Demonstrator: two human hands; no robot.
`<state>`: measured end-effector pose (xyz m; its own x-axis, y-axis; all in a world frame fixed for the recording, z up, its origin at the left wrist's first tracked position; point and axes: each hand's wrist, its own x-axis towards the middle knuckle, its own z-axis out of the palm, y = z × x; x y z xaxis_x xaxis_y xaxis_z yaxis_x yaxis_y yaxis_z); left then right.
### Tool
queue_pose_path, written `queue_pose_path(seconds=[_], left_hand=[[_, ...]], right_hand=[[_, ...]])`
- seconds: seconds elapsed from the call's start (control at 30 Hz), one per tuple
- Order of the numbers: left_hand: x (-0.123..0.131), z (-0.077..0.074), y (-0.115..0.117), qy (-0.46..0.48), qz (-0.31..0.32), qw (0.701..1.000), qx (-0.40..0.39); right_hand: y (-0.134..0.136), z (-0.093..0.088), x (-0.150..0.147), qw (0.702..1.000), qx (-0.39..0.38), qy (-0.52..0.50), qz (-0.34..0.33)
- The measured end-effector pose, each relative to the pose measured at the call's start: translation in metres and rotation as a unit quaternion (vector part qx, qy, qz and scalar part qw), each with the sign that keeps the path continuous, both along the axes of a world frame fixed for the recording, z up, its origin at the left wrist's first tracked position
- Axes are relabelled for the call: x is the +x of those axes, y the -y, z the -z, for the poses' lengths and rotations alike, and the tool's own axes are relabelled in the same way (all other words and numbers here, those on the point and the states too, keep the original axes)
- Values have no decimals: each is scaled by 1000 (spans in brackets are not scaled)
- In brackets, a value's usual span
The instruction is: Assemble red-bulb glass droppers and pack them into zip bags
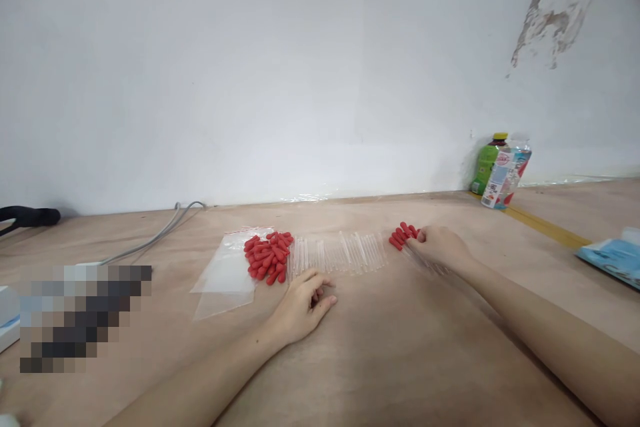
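My left hand [307, 303] rests on the table just below a row of thin clear tubes [360, 252]. Its fingers are loosely curved and apart, with nothing held. A pile of red rubber bulbs [267, 257] lies to its upper left, partly on clear plastic bags [225, 270]. At the right end of the row, my right hand [437, 247] is closed in a pinch on a dropper with a red bulb. Beside its fingertips lies a small group of red-bulbed droppers [399, 239], their clear tubes partly hidden under the hand.
Two bottles, one green [485, 167] and one with a white-and-pink label [503, 180], stand against the wall. A blue packet [615, 257] lies at the right. A grey cable [150, 243] runs at the left, near a blurred-out dark object [85, 320] and a black handle [35, 216].
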<state>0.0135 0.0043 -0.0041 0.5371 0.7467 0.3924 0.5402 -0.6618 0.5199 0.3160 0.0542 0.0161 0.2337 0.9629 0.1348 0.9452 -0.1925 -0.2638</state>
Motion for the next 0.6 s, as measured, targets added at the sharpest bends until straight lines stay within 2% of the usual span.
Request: queue_pose_path(seconds=[0.17,0.4,0.6], left_hand=[[0,1,0,1,0,1000,-2],[0,2,-1,-9,5,1000,-4],[1,1,-1,-10,7,1000,-5]], right_hand=[[5,-4,-11,999,30,40,-9],[13,-4,-29,991,-6,121,-58],[0,4,-37,991,4,127,-36]])
